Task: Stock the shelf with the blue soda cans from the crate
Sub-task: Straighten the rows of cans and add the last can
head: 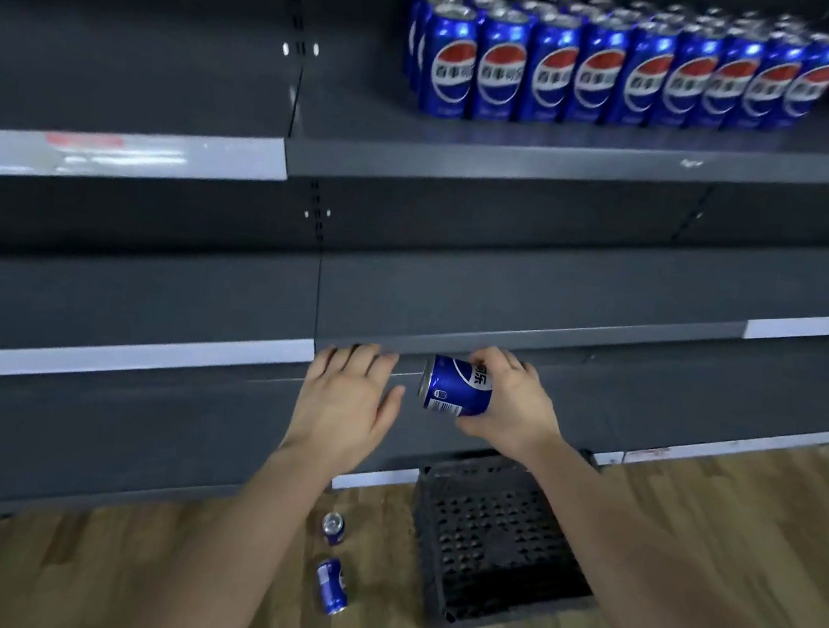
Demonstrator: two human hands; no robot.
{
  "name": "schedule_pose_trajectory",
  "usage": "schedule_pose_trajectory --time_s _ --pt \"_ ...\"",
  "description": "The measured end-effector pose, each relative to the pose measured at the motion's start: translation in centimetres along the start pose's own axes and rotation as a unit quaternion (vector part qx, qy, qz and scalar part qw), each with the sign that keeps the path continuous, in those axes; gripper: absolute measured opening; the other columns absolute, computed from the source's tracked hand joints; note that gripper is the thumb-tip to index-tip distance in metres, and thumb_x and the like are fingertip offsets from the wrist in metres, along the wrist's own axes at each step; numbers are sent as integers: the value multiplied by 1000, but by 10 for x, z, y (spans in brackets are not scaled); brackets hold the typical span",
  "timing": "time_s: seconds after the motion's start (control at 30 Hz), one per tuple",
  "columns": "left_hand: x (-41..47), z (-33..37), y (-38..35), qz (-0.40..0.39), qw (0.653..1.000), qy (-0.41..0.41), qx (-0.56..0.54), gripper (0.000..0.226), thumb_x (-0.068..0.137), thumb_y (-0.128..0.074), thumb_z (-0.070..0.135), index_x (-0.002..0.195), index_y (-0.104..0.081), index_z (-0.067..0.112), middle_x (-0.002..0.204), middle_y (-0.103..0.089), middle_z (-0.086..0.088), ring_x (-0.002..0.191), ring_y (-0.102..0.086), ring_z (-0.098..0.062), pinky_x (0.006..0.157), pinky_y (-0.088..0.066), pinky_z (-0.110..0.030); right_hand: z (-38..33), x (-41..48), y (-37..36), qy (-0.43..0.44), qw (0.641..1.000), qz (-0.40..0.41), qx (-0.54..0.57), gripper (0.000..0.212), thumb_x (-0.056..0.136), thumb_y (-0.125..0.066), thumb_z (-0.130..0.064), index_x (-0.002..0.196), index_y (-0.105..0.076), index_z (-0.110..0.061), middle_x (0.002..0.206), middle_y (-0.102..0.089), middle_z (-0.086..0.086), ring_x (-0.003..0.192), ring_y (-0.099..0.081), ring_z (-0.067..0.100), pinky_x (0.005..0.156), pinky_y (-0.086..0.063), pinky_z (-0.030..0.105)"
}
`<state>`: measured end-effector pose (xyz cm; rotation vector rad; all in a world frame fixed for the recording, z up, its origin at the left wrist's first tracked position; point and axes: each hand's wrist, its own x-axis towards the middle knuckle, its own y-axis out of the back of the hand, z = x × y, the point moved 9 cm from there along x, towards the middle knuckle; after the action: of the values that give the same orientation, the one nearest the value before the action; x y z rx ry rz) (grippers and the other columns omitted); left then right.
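Dark grey store shelving (pixel 457 287) fills the upper view, with a wooden floor (pixel 713 528) below it. The right grip (pixel 511 402) holds a blue soda can (pixel 456 385) tipped on its side, fingers curled over the top of it and thumb underneath, its silver end pointing toward the left grip (pixel 346 399). The left grip sits just beside that end of the can, apart from it by a narrow gap, palm down with fingers straight and spread, holding nothing; its fingertips reach the front edge of a low shelf tier. High above both grips and off to the right, the stocked cans (pixel 599 76) stand upright in tight rows on the upper shelf (pixel 525 140), labels facing out. Directly below the right grip, a black perforated crate (pixel 494 545) rests on the floor against the shelving base. Below the left grip, just left of the crate, are two loose cans: one (pixel 333 528) shows its silver top, and the other (pixel 332 586), nearer the camera, lies on its side.
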<state>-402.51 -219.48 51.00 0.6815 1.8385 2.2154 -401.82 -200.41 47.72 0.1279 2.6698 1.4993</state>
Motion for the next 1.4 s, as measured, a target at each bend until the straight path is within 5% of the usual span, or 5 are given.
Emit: schedule_pose_trajectory --time_s 0.33,0.8,1.4 --pt "73 108 74 43 996 -77 -3 61 92 -20 45 130 -56 13 130 -58 -6 119 -53 -24 106 -32 -42 23 3 156 22 993 114 -16 67 57 -79 -28 116 -47 -29 114 -53 -14 106 -45 21 80 -51 42" --pt "163 346 102 103 991 -83 -9 69 89 -10 49 138 -48 18 139 -51 -1 128 -45 -19 112 -23 -39 173 -5 355 69 983 158 -65 66 57 -80 -26 114 -48 -29 112 -53 -14 101 -46 20 77 -52 38" --pt "298 445 91 144 985 -94 7 48 98 -34 41 141 -42 20 143 -46 1 131 -39 -19 115 -15 -39 268 86 437 106 978 154 -94 65 58 -79 -28 114 -47 -28 114 -53 -14 102 -43 18 77 -51 39"
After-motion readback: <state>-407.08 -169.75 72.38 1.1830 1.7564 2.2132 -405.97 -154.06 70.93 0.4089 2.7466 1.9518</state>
